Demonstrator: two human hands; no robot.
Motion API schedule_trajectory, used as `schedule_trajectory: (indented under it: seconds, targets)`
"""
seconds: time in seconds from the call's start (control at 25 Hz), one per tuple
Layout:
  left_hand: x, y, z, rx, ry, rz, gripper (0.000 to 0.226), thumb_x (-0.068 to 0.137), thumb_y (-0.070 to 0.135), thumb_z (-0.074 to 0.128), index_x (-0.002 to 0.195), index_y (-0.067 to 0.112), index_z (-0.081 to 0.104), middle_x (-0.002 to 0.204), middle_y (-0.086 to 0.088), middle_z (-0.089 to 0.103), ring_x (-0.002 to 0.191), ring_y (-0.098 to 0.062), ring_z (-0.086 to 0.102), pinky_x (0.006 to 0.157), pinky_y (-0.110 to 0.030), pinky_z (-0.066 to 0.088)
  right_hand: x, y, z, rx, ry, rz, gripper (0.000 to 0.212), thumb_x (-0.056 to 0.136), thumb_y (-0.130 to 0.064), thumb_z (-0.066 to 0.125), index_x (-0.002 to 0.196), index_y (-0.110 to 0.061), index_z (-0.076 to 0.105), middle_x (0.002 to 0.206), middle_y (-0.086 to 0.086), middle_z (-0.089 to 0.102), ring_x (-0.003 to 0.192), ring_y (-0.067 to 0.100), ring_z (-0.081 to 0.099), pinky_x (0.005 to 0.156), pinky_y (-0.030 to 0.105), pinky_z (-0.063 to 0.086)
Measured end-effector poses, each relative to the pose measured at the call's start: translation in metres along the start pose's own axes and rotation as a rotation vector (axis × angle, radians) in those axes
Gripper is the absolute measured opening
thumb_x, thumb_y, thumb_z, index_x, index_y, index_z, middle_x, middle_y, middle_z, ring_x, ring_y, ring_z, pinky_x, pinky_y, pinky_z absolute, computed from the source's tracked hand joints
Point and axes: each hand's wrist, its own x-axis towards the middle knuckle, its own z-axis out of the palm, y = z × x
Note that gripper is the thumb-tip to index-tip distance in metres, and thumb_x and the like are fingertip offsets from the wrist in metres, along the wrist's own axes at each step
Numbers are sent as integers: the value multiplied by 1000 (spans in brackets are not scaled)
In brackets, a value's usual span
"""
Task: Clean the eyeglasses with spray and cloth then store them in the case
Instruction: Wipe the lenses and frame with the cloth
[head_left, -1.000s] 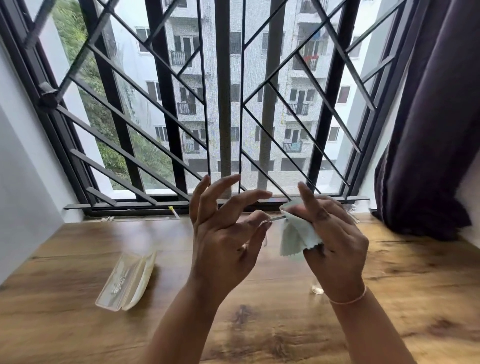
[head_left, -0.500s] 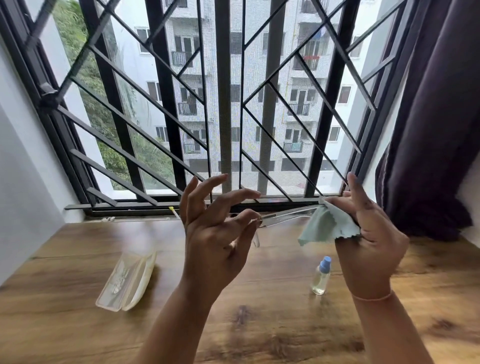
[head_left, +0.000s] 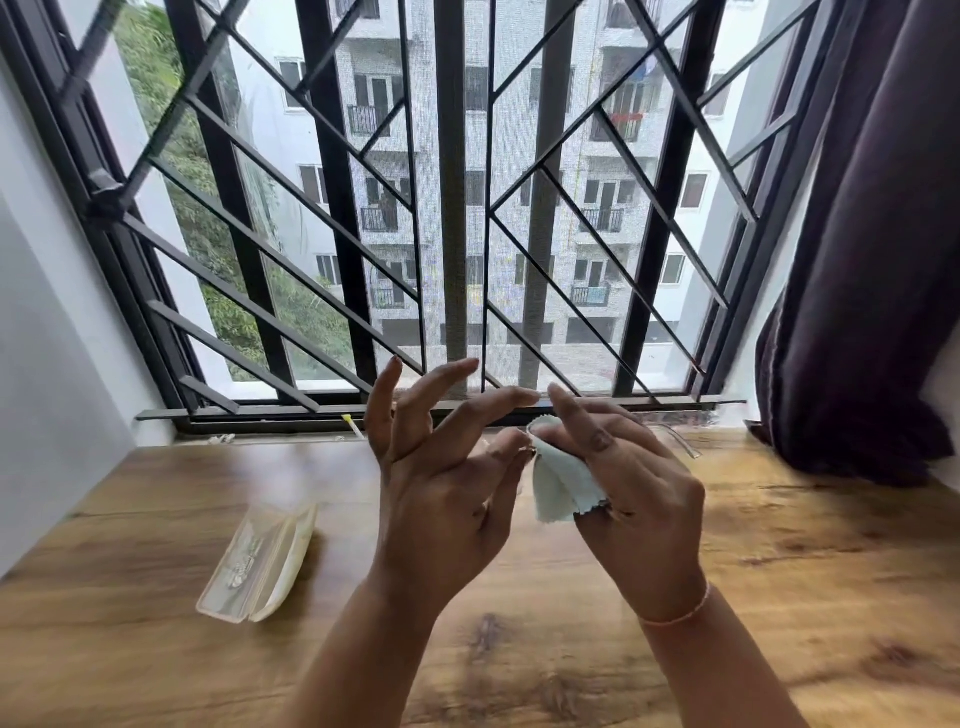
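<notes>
right hand (head_left: 631, 486) and cloth (head_left: 563, 483) back beside left hand (head_left: 447, 499), bottle now hidden

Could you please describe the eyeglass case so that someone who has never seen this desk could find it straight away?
Start at the barred window and drop to the wooden desk below it. The eyeglass case lies on the desk to the left of the raised left hand. It is a pale, translucent hinged box lying open, the only thing resting there.

Bright overcast daylight enters through the black-barred grille window (head_left: 457, 208) at twelve o'clock. The brown wooden tabletop (head_left: 156, 649) shows soft glare. Wide-angle bending curves edges at nine and three o'clock; slight blur throughout.
</notes>
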Motion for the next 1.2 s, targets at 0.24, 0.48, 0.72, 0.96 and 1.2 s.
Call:
schedule_trajectory:
  seconds: [0.24,0.48,0.72,0.96,1.2]
  targets:
    - [-1,-4,-2,-4,31,-21,13,77,12,70,65,15,73,108,11,65,122,-19,43,107,-54,19,-7,16,-20,-75,99,105,38,72,9,71,109,10,61,92,-3,67,87,19,65,84,42,53]
    - [1,-4,-3,-14,57,-37,12,75,10,71,65,15,73,106,12,64,121,-18,43,104,-57,21,-8,25,-35,-133,176,172,30,74,5,69,104,9,64,99,-10,63,82,25,67,77,49,54]
    - [1,1,1,-22,23,-6,13,77,11,69,65,14,74,107,10,67,120,-21,46,107,-53,19,-8,5,-11,-9,84,81,40,69,9,73,108,10,61,95,-4,66,90,21,66,82,46,54]
    - [0,5,1,-35,21,0,20,82,13,63,66,16,74,108,11,67,121,-19,45,107,-52,19,-8,-4,-1,37,47,13,46,67,9,74,110,10,58,91,0,68,90,20,65,83,46,54]
    - [-1,-1,-2,-17,48,-16,10,75,10,71,66,15,74,105,11,67,120,-19,44,105,-55,21,-6,9,-19,-67,126,86,40,71,11,70,109,7,60,95,-5,65,89,20,66,81,45,55]
